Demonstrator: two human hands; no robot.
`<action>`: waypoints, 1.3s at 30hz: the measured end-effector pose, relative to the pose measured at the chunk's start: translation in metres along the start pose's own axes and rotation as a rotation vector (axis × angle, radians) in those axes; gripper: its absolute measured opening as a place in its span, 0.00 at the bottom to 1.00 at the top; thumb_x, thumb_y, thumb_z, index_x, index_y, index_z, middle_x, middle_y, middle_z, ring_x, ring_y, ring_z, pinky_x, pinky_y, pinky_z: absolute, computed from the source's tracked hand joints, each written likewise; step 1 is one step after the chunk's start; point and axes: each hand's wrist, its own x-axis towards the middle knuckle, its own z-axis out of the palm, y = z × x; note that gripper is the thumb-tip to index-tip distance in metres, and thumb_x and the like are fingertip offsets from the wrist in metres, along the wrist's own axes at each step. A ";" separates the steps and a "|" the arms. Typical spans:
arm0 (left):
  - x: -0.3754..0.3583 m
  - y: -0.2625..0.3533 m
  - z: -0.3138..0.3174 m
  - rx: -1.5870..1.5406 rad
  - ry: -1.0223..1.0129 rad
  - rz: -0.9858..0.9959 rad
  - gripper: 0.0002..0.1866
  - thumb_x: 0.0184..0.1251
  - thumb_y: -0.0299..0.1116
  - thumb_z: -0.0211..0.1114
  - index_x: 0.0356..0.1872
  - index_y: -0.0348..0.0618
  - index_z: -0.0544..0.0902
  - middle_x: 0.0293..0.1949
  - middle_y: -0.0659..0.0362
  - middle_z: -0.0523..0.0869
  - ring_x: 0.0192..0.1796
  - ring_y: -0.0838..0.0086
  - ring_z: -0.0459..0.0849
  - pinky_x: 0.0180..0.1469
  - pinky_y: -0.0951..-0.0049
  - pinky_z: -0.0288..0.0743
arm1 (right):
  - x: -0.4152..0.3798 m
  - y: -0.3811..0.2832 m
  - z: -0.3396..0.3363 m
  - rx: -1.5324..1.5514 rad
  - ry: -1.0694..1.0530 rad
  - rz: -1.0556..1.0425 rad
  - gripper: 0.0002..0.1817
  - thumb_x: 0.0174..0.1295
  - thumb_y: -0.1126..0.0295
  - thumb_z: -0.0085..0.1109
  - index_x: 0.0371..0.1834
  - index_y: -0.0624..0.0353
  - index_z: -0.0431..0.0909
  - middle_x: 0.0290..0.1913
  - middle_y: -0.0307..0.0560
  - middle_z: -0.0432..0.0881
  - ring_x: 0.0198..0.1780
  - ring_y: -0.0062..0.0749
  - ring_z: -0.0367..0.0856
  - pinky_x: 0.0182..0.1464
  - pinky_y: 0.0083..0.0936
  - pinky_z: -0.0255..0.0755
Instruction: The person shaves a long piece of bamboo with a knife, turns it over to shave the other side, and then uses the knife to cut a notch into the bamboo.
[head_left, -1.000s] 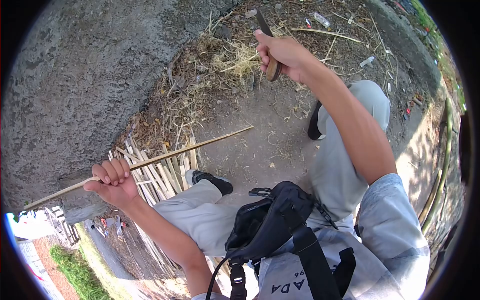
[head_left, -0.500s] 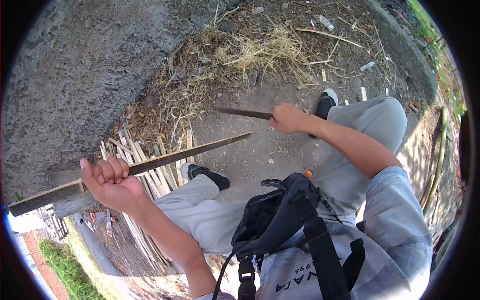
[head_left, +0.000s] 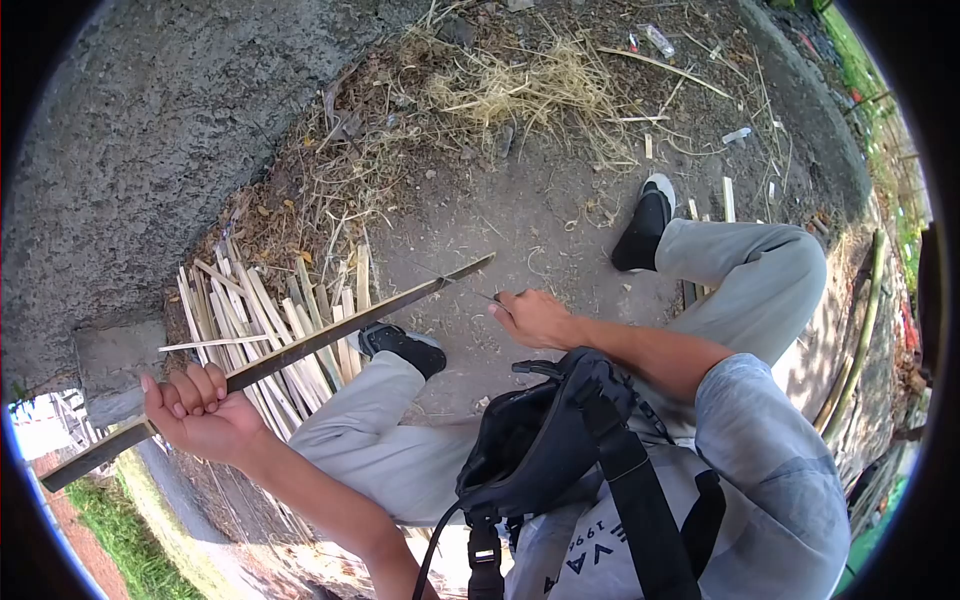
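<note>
My left hand [head_left: 203, 408] is closed round a long, dark-faced strip of bamboo or wood [head_left: 335, 333], palm up, near the strip's lower left end. The strip slants up to the right, over the pile and my shoe, to a narrow tip above the bare ground. My right hand [head_left: 540, 320] is closed on a long-bladed knife [head_left: 488, 296], its handle hidden in the fist. The blade shows nearly edge-on as a thin line, overlapping the strip close to its far tip in this view.
A pile of pale split strips [head_left: 265, 310] lies beside my left shoe [head_left: 402, 347]. Straw-like shavings [head_left: 525, 95] and plastic litter [head_left: 660, 42] lie ahead. A rough concrete block [head_left: 160, 170] rises on the left. My black bag [head_left: 535, 440] hangs at my waist.
My right hand has come down and left toward my body, and the blade has turned from broadside to nearly edge-on. My left hand has shifted down and left, tilting the strip more steeply.
</note>
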 end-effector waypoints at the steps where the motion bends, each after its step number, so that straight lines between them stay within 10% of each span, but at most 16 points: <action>1: 0.000 0.000 0.000 0.002 0.006 0.001 0.24 0.69 0.35 0.57 0.14 0.55 0.56 0.11 0.69 0.52 0.15 0.82 0.47 0.19 0.77 0.43 | 0.003 -0.003 -0.001 0.005 -0.010 0.018 0.23 0.72 0.54 0.39 0.40 0.65 0.77 0.30 0.67 0.81 0.37 0.66 0.81 0.45 0.55 0.74; 39: 0.012 -0.009 -0.001 -0.034 -0.076 0.024 0.26 0.70 0.36 0.54 0.12 0.57 0.53 0.09 0.69 0.50 0.13 0.82 0.44 0.15 0.76 0.40 | 0.025 0.047 0.042 0.008 0.092 0.158 0.30 0.74 0.52 0.34 0.38 0.67 0.81 0.34 0.70 0.82 0.41 0.66 0.81 0.50 0.52 0.75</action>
